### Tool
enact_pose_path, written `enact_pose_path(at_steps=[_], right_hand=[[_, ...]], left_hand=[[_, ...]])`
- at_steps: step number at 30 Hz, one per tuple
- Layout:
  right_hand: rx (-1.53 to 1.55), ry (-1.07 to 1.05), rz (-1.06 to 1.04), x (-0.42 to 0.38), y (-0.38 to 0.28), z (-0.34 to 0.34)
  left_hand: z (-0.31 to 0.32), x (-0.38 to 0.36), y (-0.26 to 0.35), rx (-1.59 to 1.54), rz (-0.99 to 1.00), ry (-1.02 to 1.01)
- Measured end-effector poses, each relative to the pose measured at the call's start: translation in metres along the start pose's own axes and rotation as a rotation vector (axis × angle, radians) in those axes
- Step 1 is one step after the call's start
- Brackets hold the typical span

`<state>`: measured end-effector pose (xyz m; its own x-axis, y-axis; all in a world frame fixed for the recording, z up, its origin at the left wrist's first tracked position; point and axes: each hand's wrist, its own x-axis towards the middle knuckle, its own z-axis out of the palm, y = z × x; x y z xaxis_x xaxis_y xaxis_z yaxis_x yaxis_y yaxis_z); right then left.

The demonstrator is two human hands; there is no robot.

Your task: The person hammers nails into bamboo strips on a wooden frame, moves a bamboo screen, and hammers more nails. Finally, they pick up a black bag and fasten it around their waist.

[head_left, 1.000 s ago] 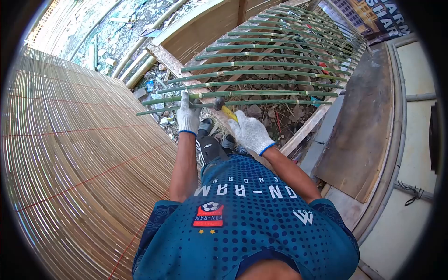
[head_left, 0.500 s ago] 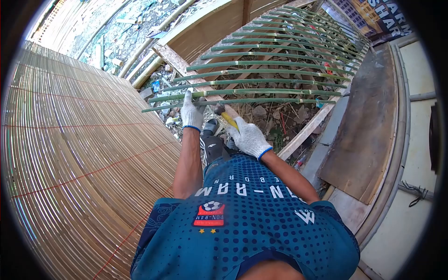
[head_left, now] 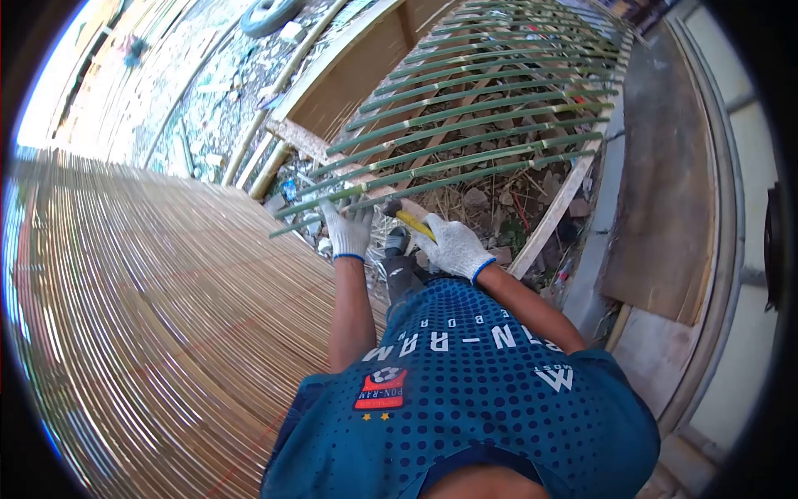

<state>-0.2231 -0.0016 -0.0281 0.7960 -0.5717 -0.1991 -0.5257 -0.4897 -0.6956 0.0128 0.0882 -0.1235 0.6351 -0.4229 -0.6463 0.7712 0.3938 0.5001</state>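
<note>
My left hand (head_left: 347, 231), in a white knit glove with a blue cuff, is at the left ends of the nearest green bamboo strips (head_left: 490, 171). Its fingers are spread against them and partly hidden. In my right hand (head_left: 459, 249), gloved alike, is a hammer (head_left: 413, 223) with a yellow handle. The hammer's dark head is beside the near strip, close to my left fingers. Several bamboo strips lie in spaced rows across a wooden frame (head_left: 555, 208).
A large slatted bamboo mat (head_left: 191, 308) fills the left side. Rubble and straw show beneath the strips. A brown board (head_left: 661, 183) lies to the right, beside pale panels. Further off are a tyre (head_left: 270, 15) and littered ground.
The view has shifted and tilted. My left hand has loosened from the strip, its fingers now spread out. The hammer stays in my right hand near the same strips.
</note>
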Motion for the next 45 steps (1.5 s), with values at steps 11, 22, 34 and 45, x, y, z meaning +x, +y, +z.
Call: enact_pose_path(at_steps=[11, 22, 34, 45], right_hand=[[0.007, 0.025, 0.036, -0.028, 0.01, -0.006], [0.041, 0.006, 0.061, -0.031, 0.006, -0.014], [0.076, -0.004, 0.043, -0.024, 0.012, -0.014], [0.09, 0.048, 0.024, -0.025, 0.015, -0.011]], left_hand=[[0.043, -0.059, 0.041, 1.699, 1.32, 0.047], [0.03, -0.006, 0.064, 2.276, 1.162, -0.15], [0.02, 0.003, 0.054, 2.026, 1.216, -0.074], [0.043, -0.034, 0.047, 1.834, 1.292, -0.448]])
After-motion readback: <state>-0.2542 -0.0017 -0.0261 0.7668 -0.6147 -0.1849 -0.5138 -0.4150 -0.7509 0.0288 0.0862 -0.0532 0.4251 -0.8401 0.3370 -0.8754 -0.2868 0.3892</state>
